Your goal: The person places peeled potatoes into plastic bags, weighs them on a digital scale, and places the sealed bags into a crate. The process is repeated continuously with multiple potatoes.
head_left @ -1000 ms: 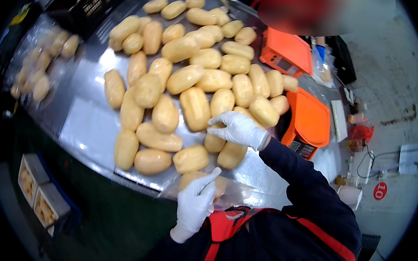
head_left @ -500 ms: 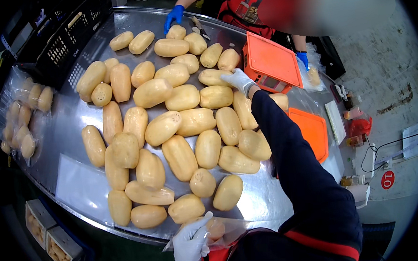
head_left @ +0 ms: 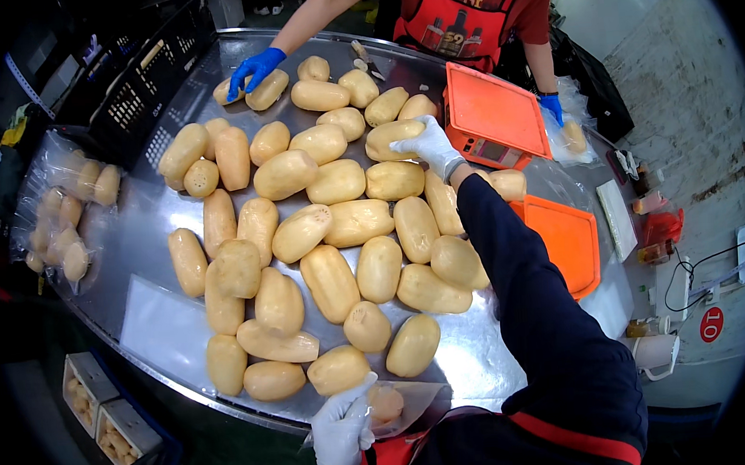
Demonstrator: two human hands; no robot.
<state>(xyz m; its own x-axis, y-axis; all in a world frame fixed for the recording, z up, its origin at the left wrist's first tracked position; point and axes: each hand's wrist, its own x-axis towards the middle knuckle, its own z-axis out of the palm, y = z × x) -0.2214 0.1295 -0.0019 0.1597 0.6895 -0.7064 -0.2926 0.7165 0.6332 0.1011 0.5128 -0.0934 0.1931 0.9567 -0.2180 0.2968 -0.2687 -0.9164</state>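
My right hand (head_left: 432,146), in a white glove, reaches across the metal table and closes on the right end of a peeled lotus root (head_left: 393,140) beside the orange-topped scale. Close to my body, my left hand (head_left: 342,435), also gloved in white, grips the edge of a clear plastic bag (head_left: 419,400). A piece of lotus root (head_left: 386,404) shows inside that bag. Many peeled lotus roots (head_left: 330,284) lie between my hands, some stacked on others; a few cut ends show holes.
Across the table, a person in a red apron (head_left: 461,27) has a blue-gloved hand (head_left: 253,73) at a far-left root. An orange scale (head_left: 496,110) and orange lid (head_left: 565,244) stand right. Filled bags (head_left: 69,217) and a black crate (head_left: 141,72) are left. A knife (head_left: 367,60) lies at the far edge.
My right hand has closed on the lotus root, which now sits slightly turned. The other person's blue-gloved hand has moved left to another root. My left hand keeps its hold on the bag.
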